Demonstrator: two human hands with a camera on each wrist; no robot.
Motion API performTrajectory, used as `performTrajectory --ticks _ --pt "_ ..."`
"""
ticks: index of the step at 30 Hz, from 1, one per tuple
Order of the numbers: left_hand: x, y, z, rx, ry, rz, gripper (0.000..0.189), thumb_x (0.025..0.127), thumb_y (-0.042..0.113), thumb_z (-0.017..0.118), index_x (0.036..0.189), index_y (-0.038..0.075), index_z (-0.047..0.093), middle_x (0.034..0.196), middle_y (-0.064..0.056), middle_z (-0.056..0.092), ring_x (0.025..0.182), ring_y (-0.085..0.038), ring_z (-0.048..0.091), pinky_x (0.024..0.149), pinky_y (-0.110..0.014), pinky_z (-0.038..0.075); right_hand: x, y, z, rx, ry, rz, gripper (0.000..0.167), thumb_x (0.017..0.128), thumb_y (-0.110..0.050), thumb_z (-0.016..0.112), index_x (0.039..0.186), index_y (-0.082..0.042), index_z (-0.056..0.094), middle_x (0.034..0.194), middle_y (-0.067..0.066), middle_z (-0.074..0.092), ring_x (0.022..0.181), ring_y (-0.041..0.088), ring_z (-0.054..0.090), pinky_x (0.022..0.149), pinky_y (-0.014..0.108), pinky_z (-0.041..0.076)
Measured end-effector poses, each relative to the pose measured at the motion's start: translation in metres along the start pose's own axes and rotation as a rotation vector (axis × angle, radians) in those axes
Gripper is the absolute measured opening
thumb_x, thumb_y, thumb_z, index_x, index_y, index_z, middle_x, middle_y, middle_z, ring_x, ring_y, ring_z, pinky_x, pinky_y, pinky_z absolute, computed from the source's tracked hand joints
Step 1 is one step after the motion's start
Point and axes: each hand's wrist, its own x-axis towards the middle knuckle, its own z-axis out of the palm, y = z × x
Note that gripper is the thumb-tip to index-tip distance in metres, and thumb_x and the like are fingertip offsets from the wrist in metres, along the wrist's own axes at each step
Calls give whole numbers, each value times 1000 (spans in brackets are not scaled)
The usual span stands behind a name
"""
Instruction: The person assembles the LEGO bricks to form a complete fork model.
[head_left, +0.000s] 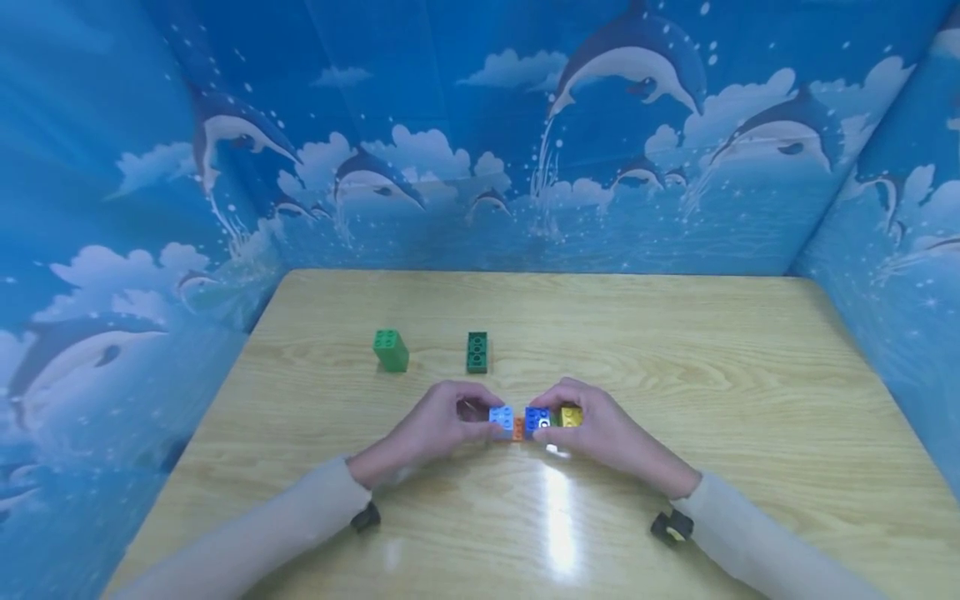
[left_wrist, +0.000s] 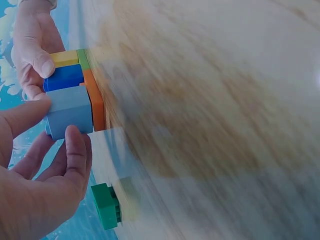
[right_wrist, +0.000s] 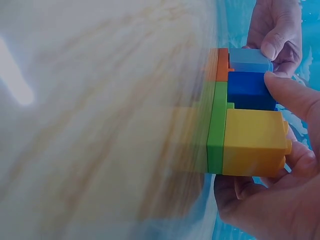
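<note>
Low on the table, an orange flat brick [right_wrist: 222, 65] and a green flat brick [right_wrist: 217, 130] lie end to end in a row. My left hand [head_left: 442, 421] pinches a light blue block [left_wrist: 70, 112] between thumb and fingers, over the orange brick. Beside it, my right hand [head_left: 600, 425] holds a dark blue block [right_wrist: 250, 90] with thumb and fingertips, where orange and green meet. A yellow block [right_wrist: 252, 142] stands on the green brick, under the right palm. Whether the two blue blocks are fully pressed down, I cannot tell.
A tall light green block [head_left: 391, 351] stands upright at the back left of the wooden table [head_left: 675, 333]. Right of it lies a dark green brick [head_left: 477, 352]. Dolphin-print curtains [head_left: 450, 208] border the table at the back and sides.
</note>
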Motion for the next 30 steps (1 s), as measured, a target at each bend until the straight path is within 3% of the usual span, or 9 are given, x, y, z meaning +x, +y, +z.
performTrajectory --ticks 6,11,14,19,23,26,30 --pt "5 -5 -2 -35 -24 4 27 91 19 92 114 25 79 111 8 75 104 -16 72 91 -33 61 1 -1 -1 -12 3 -3 35 90 -21 92 122 -17 79 112 -1 71 107 23 65 92 38 59" --pt "5 -16 0 -51 -63 73 27 95 20 88 121 22 78 115 6 75 105 -17 72 92 -35 60 -1 -1 0 -4 -6 18 35 90 -21 92 122 -17 79 112 -2 71 107 23 65 90 36 59" --pt "3 -19 1 -23 -54 100 28 97 22 86 124 20 77 114 7 75 105 -15 72 93 -34 60 -1 -1 1 -6 -7 12 35 90 -21 92 122 -17 79 113 -2 71 108 24 65 92 36 59" --pt "1 -14 0 13 -74 59 34 99 25 83 131 18 74 116 6 73 108 -14 69 98 -37 58 1 -1 0 -25 -5 8 34 91 -22 91 123 -19 78 115 -3 71 111 22 65 95 39 57" --pt "0 -11 -8 0 -125 12 51 97 14 77 145 13 62 133 -1 65 116 -20 63 101 -43 54 2 -1 0 -51 -6 -8 35 91 -21 91 123 -17 78 112 -4 70 108 20 65 96 43 57" --pt "1 -12 -12 -9 -69 -5 60 90 8 71 148 9 55 140 -6 60 119 -23 60 102 -45 53 2 -2 0 -60 -9 -18 35 92 -21 90 124 -16 78 111 -4 70 108 19 65 99 46 55" --pt "7 -16 -13 7 134 -32 55 94 15 73 146 8 55 132 -8 60 112 -23 60 96 -43 54 0 -2 1 -61 -14 -15 36 92 -23 90 125 -15 77 111 -5 70 109 19 65 104 48 52"
